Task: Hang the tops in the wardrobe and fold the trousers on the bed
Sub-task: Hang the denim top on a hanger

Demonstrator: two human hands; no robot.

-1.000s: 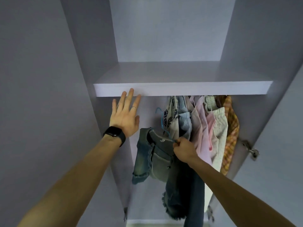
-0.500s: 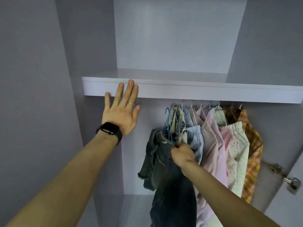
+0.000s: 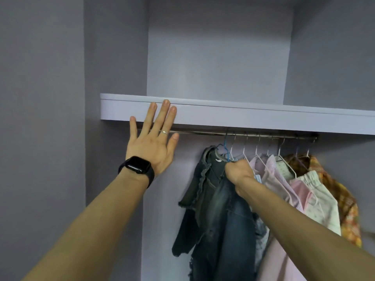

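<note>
A dark blue denim top (image 3: 215, 201) with frayed edges hangs on a blue hanger (image 3: 224, 148) at the left end of the wardrobe rail (image 3: 198, 132). My right hand (image 3: 239, 172) grips the hanger and the top's shoulder just below the rail. The blue hook reaches up to the rail. My left hand (image 3: 154, 138), with a black watch and a ring, is flat with straight fingers against the front edge of the shelf (image 3: 243, 118).
Several hung garments fill the rail to the right: pale pink tops (image 3: 272, 179), a cream dotted piece (image 3: 316, 201) and an orange checked shirt (image 3: 343, 199). Grey wardrobe walls (image 3: 113, 57) close in on the left and right. The rail's left stretch is bare.
My right hand has lifted the denim top up towards the rail. The view has tilted so the rail now shows. My left hand stays on the shelf edge.
</note>
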